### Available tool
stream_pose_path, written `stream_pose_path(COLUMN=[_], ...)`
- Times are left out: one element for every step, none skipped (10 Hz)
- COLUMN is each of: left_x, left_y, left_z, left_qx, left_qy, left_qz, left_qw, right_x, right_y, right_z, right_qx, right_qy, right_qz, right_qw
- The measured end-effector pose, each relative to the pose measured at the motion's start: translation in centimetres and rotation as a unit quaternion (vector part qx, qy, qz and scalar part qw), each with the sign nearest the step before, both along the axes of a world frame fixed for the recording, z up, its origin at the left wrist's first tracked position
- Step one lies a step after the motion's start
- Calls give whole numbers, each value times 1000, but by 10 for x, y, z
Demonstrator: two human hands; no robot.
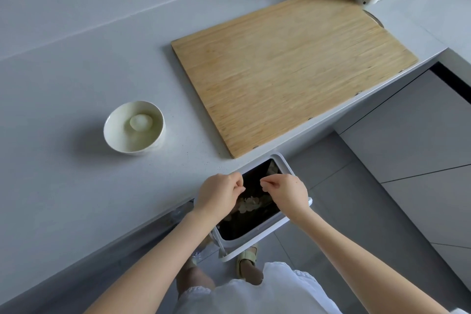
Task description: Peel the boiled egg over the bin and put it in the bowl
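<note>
The egg [141,122], peeled and pale, lies in the white bowl [112,135] on the grey counter [63,186]. Both hands hover over the bin [257,245], left hand [219,194] and right hand [288,194] with fingertips pinched narrow; whether either holds any shell cannot be told. No writing is readable anywhere.

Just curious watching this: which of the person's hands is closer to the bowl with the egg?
Left. The left hand is over the bin's counter-side edge, nearer the bowl; the right hand is farther.
</note>
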State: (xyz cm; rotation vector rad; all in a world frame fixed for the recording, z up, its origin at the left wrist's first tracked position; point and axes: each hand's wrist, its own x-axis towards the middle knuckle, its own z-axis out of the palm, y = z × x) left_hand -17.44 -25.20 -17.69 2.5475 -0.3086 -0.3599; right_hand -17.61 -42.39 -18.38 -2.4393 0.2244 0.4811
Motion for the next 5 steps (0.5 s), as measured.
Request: stream_pose_path(left_x=[5, 9, 13, 16, 20], left_y=[2, 3, 6, 7, 9], left_z=[6, 10, 12, 16, 23], left_qx=[28, 38, 18, 6, -32], left_qy=[11, 32, 58, 103, 111], left_qz=[-6, -15, -12, -21, 4], left_qw=[1000, 999, 998, 994, 993], right_x=[5, 9, 12, 15, 19], right_y=[-1, 0, 0, 2, 5], right_z=[5, 5, 6, 12, 18], right_qx=[3, -33, -36, -27, -10], right_qy=[21, 28, 30, 42, 42], right_qz=[-8, -23, 12, 32, 10], right_qw=[1000, 999, 999, 998, 999])
